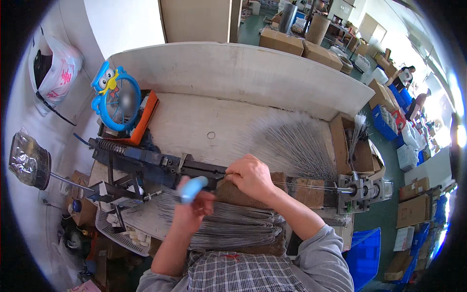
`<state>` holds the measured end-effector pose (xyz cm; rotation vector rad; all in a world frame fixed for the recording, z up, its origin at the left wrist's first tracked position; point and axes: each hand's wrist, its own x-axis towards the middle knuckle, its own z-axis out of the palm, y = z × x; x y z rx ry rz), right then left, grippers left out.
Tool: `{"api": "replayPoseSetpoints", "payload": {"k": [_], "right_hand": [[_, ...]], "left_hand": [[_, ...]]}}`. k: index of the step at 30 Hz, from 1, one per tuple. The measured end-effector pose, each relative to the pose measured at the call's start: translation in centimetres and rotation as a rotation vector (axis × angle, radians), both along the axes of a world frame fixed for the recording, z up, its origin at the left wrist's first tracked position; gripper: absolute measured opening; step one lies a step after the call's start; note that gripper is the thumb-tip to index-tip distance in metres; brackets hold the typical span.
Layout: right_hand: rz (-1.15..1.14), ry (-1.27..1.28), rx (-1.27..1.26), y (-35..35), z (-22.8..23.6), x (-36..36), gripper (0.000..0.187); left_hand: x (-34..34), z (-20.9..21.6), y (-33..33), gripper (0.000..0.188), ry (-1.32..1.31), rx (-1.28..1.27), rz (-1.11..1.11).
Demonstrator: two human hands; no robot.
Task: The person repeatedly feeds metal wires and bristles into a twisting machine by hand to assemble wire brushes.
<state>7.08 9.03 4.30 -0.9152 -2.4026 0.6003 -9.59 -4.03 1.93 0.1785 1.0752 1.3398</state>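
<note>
My right hand (252,176) is closed in a pinch at the right end of a long dark metal fixture (168,168). Thin metal wires (311,186) stretch from near this hand to a round metal clamp (347,190) on the right, and its fingertips hold a wire end. My left hand (193,207) is raised just left of it, over the fixture's near edge and smeared by motion. Something light blue (193,189) is at its fingers; whether worn or held I cannot make out. Below lies a thick bundle of grey wires (233,226).
Loose wires (296,146) fan out at the back right, beside an open cardboard box (342,141). A blue cartoon-shaped fan (116,100) stands at the left. A low white panel (219,65) borders the table. A small wire ring (210,135) lies mid-table. A blue crate (365,255) stands lower right.
</note>
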Motion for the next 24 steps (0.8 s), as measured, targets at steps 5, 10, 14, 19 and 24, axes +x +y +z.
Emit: {"api": "replayPoseSetpoints", "payload": {"k": [5, 10, 14, 19, 24], "right_hand": [[-0.010, -0.038, 0.000, -0.1, 0.3, -0.3, 0.012], [0.063, 0.080, 0.140, 0.0, 0.2, 1.3, 0.012], [0.052, 0.131, 0.299, -1.6, 1.5, 5.2, 0.016], [0.131, 0.009, -0.037, -3.7, -3.3, 8.4, 0.025], [-0.022, -0.066, 0.089, -1.3, -7.0, 4.5, 0.025]], "left_hand": [[2.4, -2.1, 1.6, 0.057, 1.087, -0.021, -0.471], [3.1, -3.7, 2.2, 0.042, 1.318, -0.119, -0.441], [4.9, -4.4, 2.2, 0.028, 0.633, 0.164, -0.122], [7.1, -6.1, 2.5, 0.015, 0.501, 0.229, 0.009], [3.6, -5.9, 2.5, 0.026, 1.211, 0.141, -0.351]]}}
